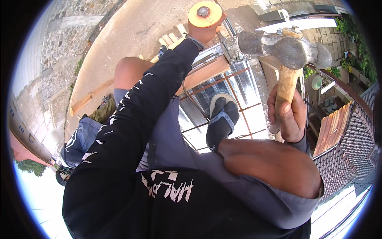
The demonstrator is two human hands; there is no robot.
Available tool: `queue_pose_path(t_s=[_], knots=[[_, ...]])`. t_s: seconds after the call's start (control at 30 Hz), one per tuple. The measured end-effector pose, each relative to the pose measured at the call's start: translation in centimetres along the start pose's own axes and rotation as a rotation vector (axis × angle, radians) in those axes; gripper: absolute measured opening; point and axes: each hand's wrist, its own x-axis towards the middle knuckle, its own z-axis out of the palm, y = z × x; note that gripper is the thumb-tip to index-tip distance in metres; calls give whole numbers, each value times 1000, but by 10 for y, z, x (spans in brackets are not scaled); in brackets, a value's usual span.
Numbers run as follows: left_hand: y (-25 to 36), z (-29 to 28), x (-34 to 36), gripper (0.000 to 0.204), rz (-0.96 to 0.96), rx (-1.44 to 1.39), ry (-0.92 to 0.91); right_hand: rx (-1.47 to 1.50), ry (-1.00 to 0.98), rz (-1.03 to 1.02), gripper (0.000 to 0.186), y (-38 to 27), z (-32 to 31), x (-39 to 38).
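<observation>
At the top, my left hand (205, 35) is closed around a chisel (204, 12) just under its round yellow-orange guard. The chisel's worn steel striking end shows in the guard's middle, while its shaft and tip are hidden below. On the right, my right hand (293, 117) grips the wooden handle of a hammer (287, 85). Its heavy, scuffed metal head is raised close to the camera, to the right of the chisel and apart from it.
My sandalled foot (223, 115) rests among shiny metal sheeting (248, 89) crossed by rusty rebar (240, 108). A wooden beam (207, 74) and several wood pieces (172, 39) lie near my left arm. Another person (85, 133) is at the left. Tiled roofs (346, 159) stand at the right.
</observation>
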Motion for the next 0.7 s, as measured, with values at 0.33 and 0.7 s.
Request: queue_pose_path(t_s=[0.33,0.7], knots=[[-19,-4,-19,21,159,229,230,72,73,53,58,5,10,19],[-91,-12,-68,61,-309,399,-257,81,69,161,57,9,20,16]])
